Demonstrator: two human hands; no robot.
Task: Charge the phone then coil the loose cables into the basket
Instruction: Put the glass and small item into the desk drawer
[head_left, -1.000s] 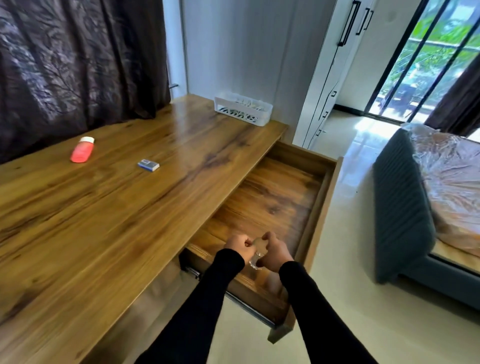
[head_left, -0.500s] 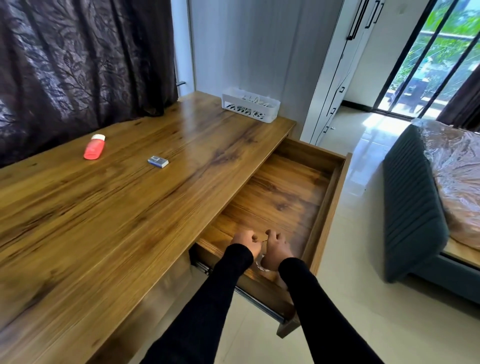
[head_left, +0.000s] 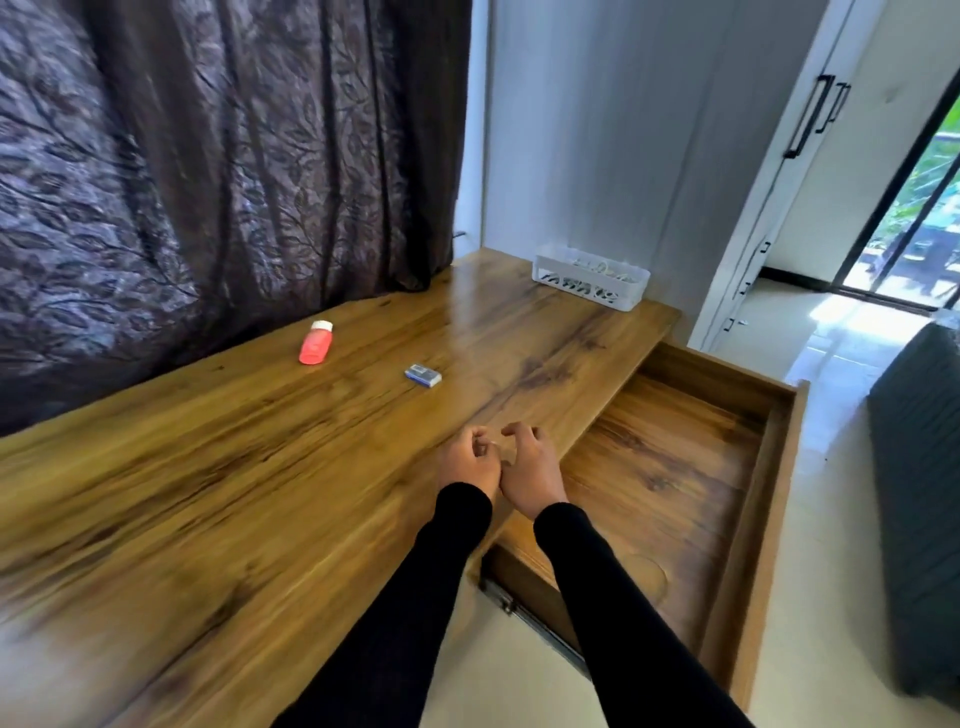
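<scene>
Hands (head_left: 500, 457) lifted from drawer (head_left: 675, 467) to desk edge, fingers curled, contents unclear; basket (head_left: 589, 283) far beyond.

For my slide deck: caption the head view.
Both hands, left and right, meet with curled fingers at the wooden desk's edge beside the open drawer; white basket behind.

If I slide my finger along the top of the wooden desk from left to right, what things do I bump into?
Small red plastic bottle with a white cap → little blue and white box → the person's two hands, held together, left hand then right hand → white plastic basket with cut-out sides at the far right end.
</scene>
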